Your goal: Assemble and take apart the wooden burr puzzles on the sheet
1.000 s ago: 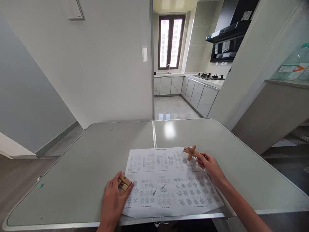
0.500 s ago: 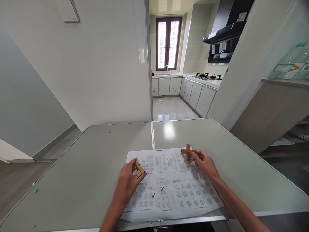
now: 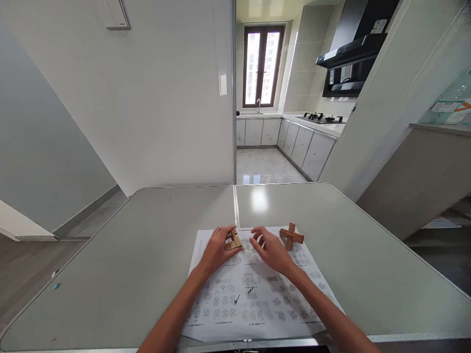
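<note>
My left hand [image 3: 218, 246] grips a light wooden block puzzle [image 3: 233, 239], a squarish piece with notches and gaps, over the upper part of the paper. Close to its right, my right hand [image 3: 270, 247] hovers with curled fingers apart and nothing visible between them. A darker brown wooden cross puzzle [image 3: 292, 236] rests on its own near the sheet's top right corner. Beneath both hands lies the printed sheet [image 3: 257, 323], covered in rows of small line drawings, with two black check marks on it.
The paper lies on a grey-green folding table [image 3: 147, 274] with a metal seam. A small teal bit [image 3: 56, 286] lies by the left edge. Beyond stand a white wall [image 3: 176, 98] and a kitchen with cabinets [image 3: 253, 131]. Bottles [image 3: 451, 105] sit on a ledge at right.
My right hand has let go of the brown cross and moved left toward the block puzzle. My left hand has carried the block puzzle right and slightly up the sheet.
</note>
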A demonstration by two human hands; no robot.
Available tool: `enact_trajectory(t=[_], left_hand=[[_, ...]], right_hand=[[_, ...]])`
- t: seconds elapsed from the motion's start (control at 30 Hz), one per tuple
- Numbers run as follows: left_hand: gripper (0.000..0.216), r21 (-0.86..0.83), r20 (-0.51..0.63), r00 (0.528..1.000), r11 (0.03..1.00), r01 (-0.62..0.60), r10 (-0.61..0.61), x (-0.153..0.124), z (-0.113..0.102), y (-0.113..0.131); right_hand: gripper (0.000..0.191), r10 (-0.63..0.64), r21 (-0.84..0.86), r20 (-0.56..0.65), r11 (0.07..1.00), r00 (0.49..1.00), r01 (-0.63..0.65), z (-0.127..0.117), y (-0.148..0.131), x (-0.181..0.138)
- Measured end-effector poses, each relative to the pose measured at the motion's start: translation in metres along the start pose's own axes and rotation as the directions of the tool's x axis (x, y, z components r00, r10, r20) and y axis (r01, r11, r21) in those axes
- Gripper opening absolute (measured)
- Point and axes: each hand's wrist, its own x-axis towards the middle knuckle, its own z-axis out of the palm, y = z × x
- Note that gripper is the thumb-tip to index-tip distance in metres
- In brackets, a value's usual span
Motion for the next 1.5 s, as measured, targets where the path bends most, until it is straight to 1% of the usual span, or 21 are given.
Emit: enact_trajectory(t=[0.07,0.17,0.23,0.3,0.47,0.6,0.83,0.97,1.07,1.17,1.27,1.37,1.43,1.5], left_hand=[[0.059,0.005,-0.021,1.0,1.0,-0.019,0.019,-0.002,0.001,-0.001],[0.053,0.012,-0.038,0.997,0.997,-0.072,0.073,-0.006,0.001,-0.001],[0.053,0.023,-0.036,0.995,0.995,-0.097,0.098,-0.007,0.0,0.0],[0.055,0.03,-0.025,0.993,0.993,-0.113,0.114,-0.007,0.0,0.001],[0.058,0.02,-0.008,0.986,0.986,-0.166,0.167,-0.006,0.001,0.004],[0.065,-0.002,0.022,0.992,0.993,-0.12,0.12,-0.007,0.003,0.006],[0.077,-0.065,0.15,0.985,0.995,-0.072,0.081,-0.009,0.003,0.004],[0.082,-0.072,0.188,0.981,0.997,-0.034,0.047,-0.01,0.002,0.003],[0.085,-0.064,0.206,0.977,0.997,-0.041,0.054,-0.01,0.0,0.003],[0.081,-0.001,0.21,0.976,0.998,-0.063,0.062,-0.008,-0.006,0.004],[0.077,0.091,0.205,0.978,0.994,-0.065,0.045,-0.006,-0.014,0.002],[0.068,0.172,0.227,0.973,0.982,-0.082,0.042,-0.006,-0.02,-0.002],[0.06,0.19,0.247,0.968,0.977,-0.096,0.047,-0.006,-0.022,-0.005],[0.059,0.164,0.249,0.968,0.983,-0.087,0.045,-0.006,-0.023,-0.007]], right_hand=[[0.035,-0.01,0.031,0.06,0.999,0.998,0.009,0.016,-0.001,0.011],[0.031,-0.03,0.097,0.156,0.995,0.987,0.015,0.033,0.0,0.021],[0.03,-0.032,0.148,0.191,0.989,0.981,0.004,0.041,0.003,0.024],[0.032,-0.023,0.198,0.2,0.98,0.979,-0.018,0.044,0.006,0.025],[0.038,0.018,0.295,0.172,0.953,0.985,-0.069,0.041,0.012,0.02],[0.045,0.076,0.378,0.137,0.918,0.988,-0.123,0.036,0.015,0.016],[0.047,0.166,0.514,0.055,0.841,0.985,-0.17,0.033,0.018,0.019],[0.048,0.179,0.569,0.065,0.801,0.982,-0.184,0.031,0.02,0.02],[0.046,0.173,0.589,0.092,0.784,0.981,-0.194,0.032,0.024,0.02],[0.048,0.172,0.613,0.102,0.765,0.98,-0.198,0.033,0.027,0.019],[0.05,0.176,0.648,0.102,0.735,0.979,-0.2,0.034,0.026,0.018],[0.043,0.182,0.692,0.098,0.694,0.978,-0.199,0.033,0.024,0.017],[0.042,0.192,0.723,0.097,0.661,0.977,-0.201,0.032,0.025,0.017],[0.043,0.208,0.752,0.099,0.625,0.973,-0.21,0.032,0.027,0.018]])
